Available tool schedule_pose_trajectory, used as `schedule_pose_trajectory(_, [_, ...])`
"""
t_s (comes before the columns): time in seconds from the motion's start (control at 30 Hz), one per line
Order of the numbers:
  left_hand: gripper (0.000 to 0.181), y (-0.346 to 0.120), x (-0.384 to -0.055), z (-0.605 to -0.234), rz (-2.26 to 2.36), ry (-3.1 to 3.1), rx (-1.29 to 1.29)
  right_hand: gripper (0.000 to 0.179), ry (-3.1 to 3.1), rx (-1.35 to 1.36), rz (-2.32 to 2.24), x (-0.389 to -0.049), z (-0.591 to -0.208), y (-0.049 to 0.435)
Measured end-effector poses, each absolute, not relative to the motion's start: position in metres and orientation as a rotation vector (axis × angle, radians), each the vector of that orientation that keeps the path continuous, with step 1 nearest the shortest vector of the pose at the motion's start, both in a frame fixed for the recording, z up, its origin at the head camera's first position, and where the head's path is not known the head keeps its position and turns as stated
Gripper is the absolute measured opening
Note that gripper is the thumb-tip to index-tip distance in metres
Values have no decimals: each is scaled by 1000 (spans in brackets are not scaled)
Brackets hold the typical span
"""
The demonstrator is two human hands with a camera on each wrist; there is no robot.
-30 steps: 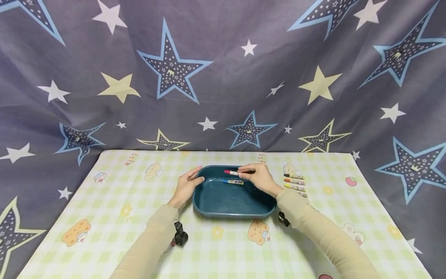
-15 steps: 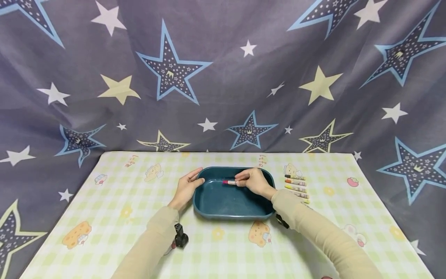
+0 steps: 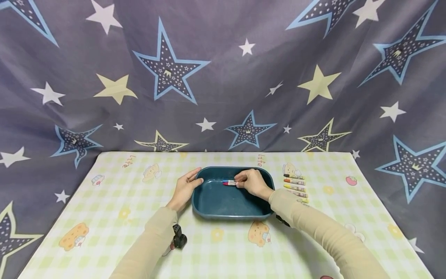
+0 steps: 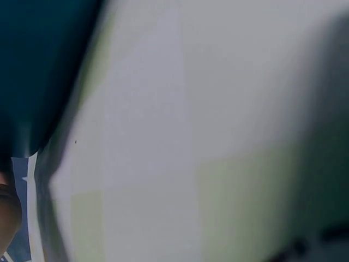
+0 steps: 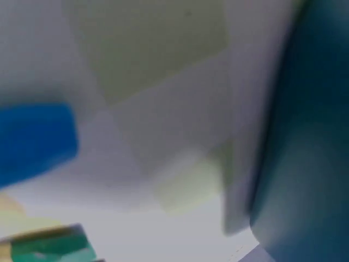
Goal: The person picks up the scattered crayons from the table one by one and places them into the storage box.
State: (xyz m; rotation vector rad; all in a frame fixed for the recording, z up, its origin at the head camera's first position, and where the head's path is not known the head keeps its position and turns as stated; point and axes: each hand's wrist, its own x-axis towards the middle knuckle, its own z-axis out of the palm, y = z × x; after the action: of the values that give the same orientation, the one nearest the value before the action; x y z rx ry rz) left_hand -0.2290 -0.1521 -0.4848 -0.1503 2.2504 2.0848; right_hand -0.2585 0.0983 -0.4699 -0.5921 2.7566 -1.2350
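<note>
A dark teal plastic tray point(image 3: 223, 203) stands on the table. My left hand point(image 3: 184, 190) grips its left rim, thumb over the edge; only a bit of that hand shows in the left wrist view, beside the tray wall point(image 4: 43, 60). Inside the tray, my right hand point(image 3: 256, 183) pinches a red crayon point(image 3: 227, 184) with a white wrapper, lying level near the back. A blue crayon point(image 3: 225, 181) lies right behind it, partly hidden by the fingers. The right wrist view shows a blurred blue end point(image 5: 35, 142) and a green-wrapped piece point(image 5: 52, 248), outside the tray wall.
Right of the tray, several crayons lie in a row, among them a black one point(image 3: 294, 177), an orange one point(image 3: 294, 181) and a yellow one point(image 3: 294, 188); my right sleeve partly hides the nearest. A checked cloth point(image 3: 115, 232) covers the table. A star-patterned curtain point(image 3: 223, 93) hangs behind.
My right hand has lowered the red crayon from above the blue one to beside it on the tray's near-back floor. My left hand keeps its grip on the rim.
</note>
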Motion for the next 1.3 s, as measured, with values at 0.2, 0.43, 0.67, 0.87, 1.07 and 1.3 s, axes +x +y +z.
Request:
schedule_pose_trajectory(0.2, [49, -152, -228, -484, 2074, 2249, -140, 21, 2761, -655, -1225, -258, -472, 99])
schedule_pose_trajectory(0.43, [50, -152, -229, -487, 2072, 2247, -127, 28, 2716, -669, -1249, -258, -476, 98])
schedule_pose_trajectory(0.67, [50, -151, -230, -487, 2067, 2262, -130, 32, 2662, -634, -1289, -260, -474, 97])
schedule_pose_trajectory(0.87, [49, -152, -231, -485, 2051, 2262, -132, 33, 2636, -585, -1309, -261, -471, 97])
schedule_pose_trajectory(1.07, [49, -152, -231, -486, 2076, 2254, -129, 32, 2580, -586, -1395, -261, -472, 97])
schedule_pose_trajectory(1.3, [49, -153, -231, -486, 2069, 2255, -157, 43, 2316, -646, -1581, -258, -466, 101])
